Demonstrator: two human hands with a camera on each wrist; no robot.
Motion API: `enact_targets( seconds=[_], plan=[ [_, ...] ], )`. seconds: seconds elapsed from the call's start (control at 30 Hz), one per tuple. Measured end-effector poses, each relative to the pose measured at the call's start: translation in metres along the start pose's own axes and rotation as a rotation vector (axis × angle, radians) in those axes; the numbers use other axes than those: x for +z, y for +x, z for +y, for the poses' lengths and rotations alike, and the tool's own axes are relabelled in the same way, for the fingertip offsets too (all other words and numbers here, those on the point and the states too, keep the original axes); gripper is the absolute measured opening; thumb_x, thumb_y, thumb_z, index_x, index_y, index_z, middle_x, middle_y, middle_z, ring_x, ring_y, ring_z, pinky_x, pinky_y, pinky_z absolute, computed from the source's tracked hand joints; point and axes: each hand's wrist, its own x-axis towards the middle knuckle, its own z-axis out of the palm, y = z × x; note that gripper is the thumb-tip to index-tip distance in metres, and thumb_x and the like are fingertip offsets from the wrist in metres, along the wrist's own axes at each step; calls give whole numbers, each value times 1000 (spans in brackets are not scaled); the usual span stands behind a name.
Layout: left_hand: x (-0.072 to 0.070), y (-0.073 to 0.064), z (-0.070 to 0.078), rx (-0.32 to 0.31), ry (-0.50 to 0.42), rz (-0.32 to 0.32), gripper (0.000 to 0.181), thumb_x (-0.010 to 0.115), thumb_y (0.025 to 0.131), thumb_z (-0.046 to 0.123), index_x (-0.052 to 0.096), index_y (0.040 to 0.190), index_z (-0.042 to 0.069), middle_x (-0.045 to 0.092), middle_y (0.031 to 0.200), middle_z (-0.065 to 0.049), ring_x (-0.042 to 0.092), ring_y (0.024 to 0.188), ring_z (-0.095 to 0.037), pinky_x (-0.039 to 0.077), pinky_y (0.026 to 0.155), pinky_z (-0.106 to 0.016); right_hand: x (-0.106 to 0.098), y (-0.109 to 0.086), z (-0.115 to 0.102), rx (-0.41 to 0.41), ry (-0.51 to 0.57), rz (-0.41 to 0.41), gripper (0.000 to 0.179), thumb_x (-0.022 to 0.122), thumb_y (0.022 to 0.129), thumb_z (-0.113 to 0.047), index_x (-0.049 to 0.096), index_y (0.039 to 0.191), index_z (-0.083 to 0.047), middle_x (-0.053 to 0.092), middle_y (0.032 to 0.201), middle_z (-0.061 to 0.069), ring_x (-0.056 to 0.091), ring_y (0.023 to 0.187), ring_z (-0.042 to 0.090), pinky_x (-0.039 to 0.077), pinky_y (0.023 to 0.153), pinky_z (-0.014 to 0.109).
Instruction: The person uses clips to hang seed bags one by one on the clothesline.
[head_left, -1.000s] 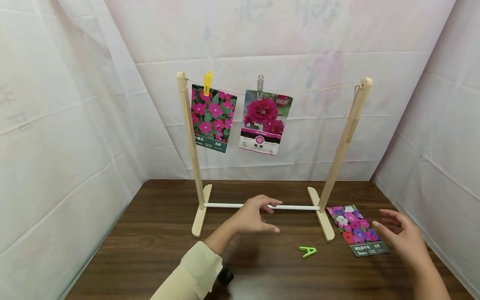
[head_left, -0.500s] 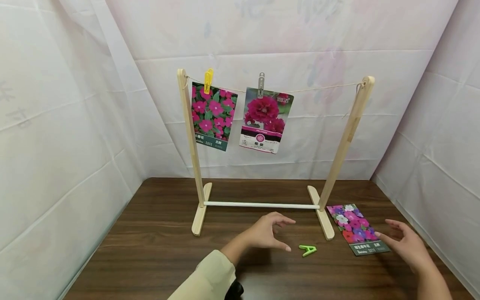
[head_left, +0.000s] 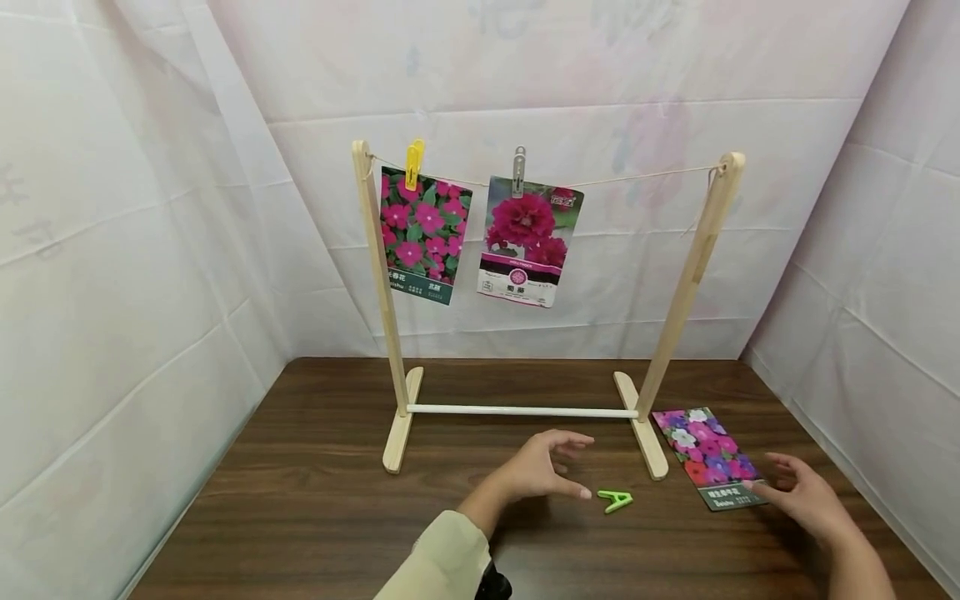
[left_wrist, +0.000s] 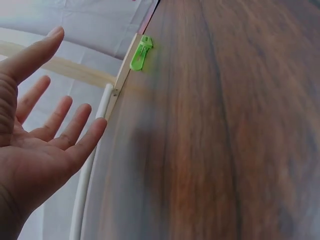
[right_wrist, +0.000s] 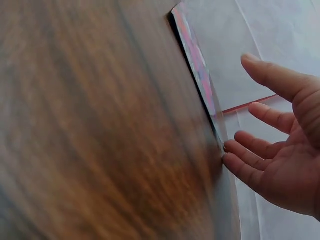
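Observation:
A green clothespin (head_left: 616, 501) lies on the dark wooden table, also visible in the left wrist view as a small green clip (left_wrist: 141, 53). Just left of it is my left hand (head_left: 542, 468), thumb and fingers spread apart around nothing. A flower seed packet (head_left: 708, 458) with pink, purple and white blooms lies flat at the right. My right hand (head_left: 806, 500) is at the packet's lower right corner, its thumb overlapping the green label band in the head view. In the right wrist view the right hand's fingers (right_wrist: 250, 160) are loosely spread beside the packet's edge (right_wrist: 197, 65).
A wooden stand (head_left: 693, 287) with a white crossbar (head_left: 521, 411) holds a string (head_left: 637, 178). From it hang a pink-flower packet (head_left: 425, 237) under a yellow clothespin (head_left: 414, 165) and a hollyhock packet (head_left: 528, 237) under a grey clothespin (head_left: 519, 171). White cloth surrounds the table.
My left hand has moved right and down, close to the green clothespin. My right hand has lowered toward the packet's lower corner. The hanging packets stay on the string.

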Motion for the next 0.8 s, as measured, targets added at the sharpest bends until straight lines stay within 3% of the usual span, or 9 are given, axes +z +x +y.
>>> enact_targets(
  seconds=[0.17,0.37,0.63,0.8],
  plan=[
    [9,3,-3,-23,-15,-1,67,86,72,4,59,133,10,55,133,-3,56,118,-27,52,89,-31,5,3,0,-20,-9,-9,89,75,86,-33,26,138,20,33,130,49,42,114,62,45,88,62],
    [25,6,-9,-38,30,-23,67,88,71,8,60,132,12,55,128,4,58,113,-16,51,85,-23,8,3,-1,-18,40,-9,98,84,77,-27,24,141,17,34,131,48,45,112,58,47,85,57],
    [42,12,-13,13,189,-23,69,92,65,10,63,128,10,55,121,3,58,104,-8,50,82,-17,17,8,8,-23,38,20,97,87,74,-27,29,140,16,42,128,43,50,107,47,45,79,39],
    [47,15,-16,43,313,-16,64,92,66,13,66,124,10,58,115,2,56,98,-2,48,79,-14,18,11,11,6,5,50,96,88,71,-29,35,136,18,50,118,39,53,99,38,44,75,36]
  ],
)
